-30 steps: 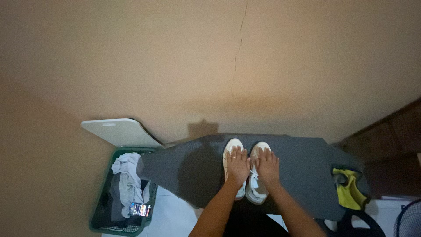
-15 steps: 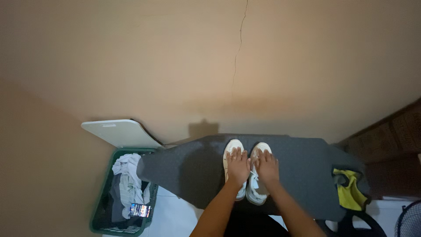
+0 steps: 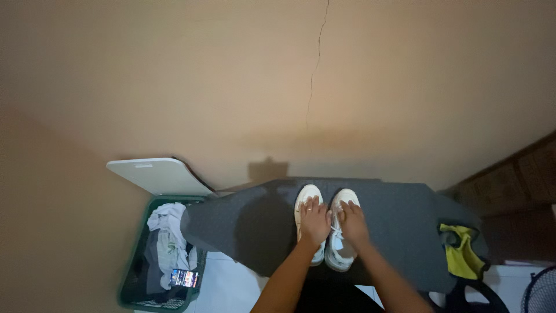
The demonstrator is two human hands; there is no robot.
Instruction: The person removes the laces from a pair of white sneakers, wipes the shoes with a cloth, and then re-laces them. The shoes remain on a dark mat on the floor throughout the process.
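Two white sneakers stand side by side, toes away from me, on a dark grey board (image 3: 399,217). My left hand (image 3: 314,220) lies flat on the left sneaker (image 3: 307,195), fingers together over its laces. My right hand (image 3: 352,223) rests on the right sneaker (image 3: 346,197), with its fingers curled at the laces near the gap between the shoes. Both forearms reach up from the bottom edge of the view. The heels and middles of the shoes are partly hidden under my hands.
A green laundry basket (image 3: 132,272) with grey and white clothes and a small colourful packet sits at the lower left, with a white lid (image 3: 156,175) behind it. A yellow-green cloth (image 3: 461,250) hangs at the board's right end. A beige wall, a fan (image 3: 541,293).
My right hand has slid slightly toward me and its fingers have curled in at the laces. My left hand and both shoes stay put.
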